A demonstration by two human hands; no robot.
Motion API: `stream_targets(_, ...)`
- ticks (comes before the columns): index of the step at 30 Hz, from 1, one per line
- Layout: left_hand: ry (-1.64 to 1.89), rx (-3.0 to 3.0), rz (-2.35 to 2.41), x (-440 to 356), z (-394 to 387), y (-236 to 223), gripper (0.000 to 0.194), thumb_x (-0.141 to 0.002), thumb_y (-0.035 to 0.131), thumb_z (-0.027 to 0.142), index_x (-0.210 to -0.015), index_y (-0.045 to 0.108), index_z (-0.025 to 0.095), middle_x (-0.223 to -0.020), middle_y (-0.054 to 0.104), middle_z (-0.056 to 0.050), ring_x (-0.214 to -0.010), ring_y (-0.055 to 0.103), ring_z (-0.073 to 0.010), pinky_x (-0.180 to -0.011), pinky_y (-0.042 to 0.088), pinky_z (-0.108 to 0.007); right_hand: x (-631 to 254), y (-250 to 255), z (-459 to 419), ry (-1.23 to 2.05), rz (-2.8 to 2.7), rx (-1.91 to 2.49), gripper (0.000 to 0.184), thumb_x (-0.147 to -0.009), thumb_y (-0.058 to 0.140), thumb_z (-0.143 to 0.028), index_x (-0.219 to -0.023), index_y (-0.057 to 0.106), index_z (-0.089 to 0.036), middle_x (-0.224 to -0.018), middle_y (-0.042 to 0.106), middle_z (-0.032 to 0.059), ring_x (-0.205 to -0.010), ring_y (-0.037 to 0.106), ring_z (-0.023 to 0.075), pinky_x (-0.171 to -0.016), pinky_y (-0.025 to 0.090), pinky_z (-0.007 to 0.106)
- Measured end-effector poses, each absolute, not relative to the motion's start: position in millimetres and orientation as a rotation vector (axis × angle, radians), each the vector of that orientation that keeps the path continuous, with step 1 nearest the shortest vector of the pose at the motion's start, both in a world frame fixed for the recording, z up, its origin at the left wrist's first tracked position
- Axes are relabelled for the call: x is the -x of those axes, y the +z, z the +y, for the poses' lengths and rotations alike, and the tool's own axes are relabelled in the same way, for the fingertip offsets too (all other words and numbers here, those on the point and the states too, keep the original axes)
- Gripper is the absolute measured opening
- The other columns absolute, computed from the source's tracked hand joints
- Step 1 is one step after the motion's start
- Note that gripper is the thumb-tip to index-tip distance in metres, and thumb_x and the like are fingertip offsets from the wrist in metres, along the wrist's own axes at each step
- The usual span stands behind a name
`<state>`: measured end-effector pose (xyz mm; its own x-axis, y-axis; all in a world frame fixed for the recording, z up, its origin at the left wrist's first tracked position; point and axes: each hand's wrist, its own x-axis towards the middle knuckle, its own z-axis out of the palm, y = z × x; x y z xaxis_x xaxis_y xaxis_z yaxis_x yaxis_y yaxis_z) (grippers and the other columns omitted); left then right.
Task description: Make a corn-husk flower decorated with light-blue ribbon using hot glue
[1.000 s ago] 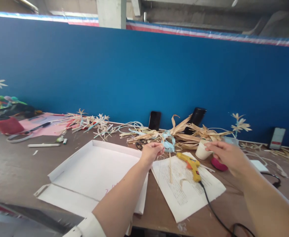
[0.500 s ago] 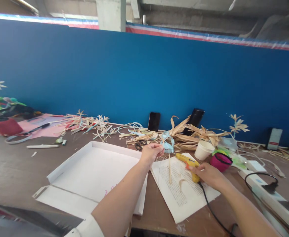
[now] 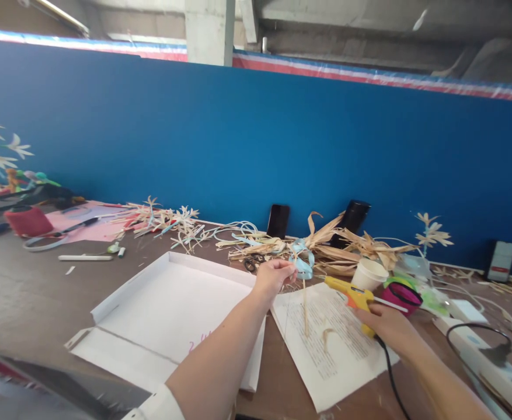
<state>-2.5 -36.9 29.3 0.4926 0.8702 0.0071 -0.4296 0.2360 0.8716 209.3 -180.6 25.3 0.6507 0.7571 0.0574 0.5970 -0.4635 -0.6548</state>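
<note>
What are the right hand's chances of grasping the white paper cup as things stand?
Likely not good without first putting down the yellow glue gun, which the right hand grips; the white paper cup stands just beyond, its rim uncovered.

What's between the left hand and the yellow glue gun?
In the head view, blue ribbon and a thin stick show between the left hand and the yellow glue gun; the ribbon's depth is unclear.

Smooth yellow plastic glue gun [image 3: 355,297]

Pink handwritten "2" [image 3: 191,345] is showing on white box lid [image 3: 159,309], adjoining marks proving unclear, printed sheet [image 3: 319,382] bearing illegible lines
</note>
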Motion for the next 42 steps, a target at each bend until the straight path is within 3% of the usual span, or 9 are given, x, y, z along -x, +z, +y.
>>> stream_targets(4,0.962,-0.969,0.559,1,-35,26,0.024,-0.052,0.074,0.029,-0.064,0.064,0.011,-0.054,0.059,-0.002,-0.050,0.051,-0.0084,-0.054,0.041,-0.023,-197,40,-193,0.641,-0.729,1.931,0.026,-0.058,0.070,-0.042,-0.071,0.069,-0.020,-0.069,0.067,0.0034,-0.058,0.059,0.0189,-0.048,0.046,0.028)
stream_targets(11,0.979,-0.993,0.522,1,-33,24,0.024,-0.053,0.074,0.031,-0.061,0.063,0.011,-0.053,0.058,-0.002,-0.048,0.049,-0.0083,-0.052,0.038,-0.023,-172,49,-201,0.552,-0.693,1.641,0.037,-0.056,0.072,-0.036,-0.089,0.066,-0.022,-0.093,0.068,0.0084,-0.063,0.062,0.0191,-0.046,0.051,0.025)
stream_targets(14,0.984,-0.982,0.545,0,-34,25,0.024,-0.052,0.074,0.031,-0.060,0.063,0.012,-0.053,0.058,-0.001,-0.048,0.048,-0.0084,-0.052,0.039,-0.023,-165,50,-202,0.607,-0.767,1.653,0.042,-0.061,0.069,-0.042,-0.097,0.064,-0.020,-0.074,0.066,0.0063,-0.051,0.055,0.0152,-0.041,0.044,0.024)
stream_targets(18,0.987,-0.990,0.571,-1,-34,25,0.024,-0.051,0.074,0.032,-0.060,0.063,0.013,-0.052,0.057,0.000,-0.048,0.048,-0.0085,-0.053,0.039,-0.024,-152,53,-201,0.541,-0.893,1.714,0.035,-0.066,0.065,-0.048,-0.086,0.060,-0.019,-0.047,0.051,-0.0021,-0.040,0.042,0.0110,-0.041,0.037,0.024)
stream_targets(24,0.989,-1.027,0.554,1,-36,29,0.021,-0.053,0.071,0.030,-0.060,0.063,0.013,-0.052,0.057,0.000,-0.047,0.046,-0.0080,-0.052,0.037,-0.024,-125,65,-198,0.675,-0.798,1.581,0.046,-0.057,0.072,-0.048,-0.089,0.060,-0.018,-0.054,0.050,-0.0018,-0.041,0.039,0.0103,-0.035,0.030,0.023)
stream_targets(29,0.998,-1.062,0.534,2,-39,34,0.019,-0.056,0.070,0.030,-0.061,0.064,0.012,-0.050,0.057,-0.001,-0.047,0.044,-0.0077,-0.052,0.034,-0.023,-121,62,-196,0.697,-0.792,1.585,0.041,-0.059,0.070,-0.051,-0.083,0.062,-0.019,-0.048,0.044,-0.0038,-0.039,0.038,0.0096,-0.035,0.031,0.023)
stream_targets(42,0.977,-1.085,0.528,1,-38,32,0.024,-0.055,0.071,0.033,-0.062,0.064,0.011,-0.051,0.056,-0.001,-0.047,0.043,-0.0072,-0.052,0.033,-0.023,-118,58,-185,0.474,-1.017,1.868,0.042,-0.069,0.057,-0.058,-0.077,0.062,-0.017,-0.050,0.053,-0.0009,-0.038,0.042,0.0107,-0.039,0.035,0.024)
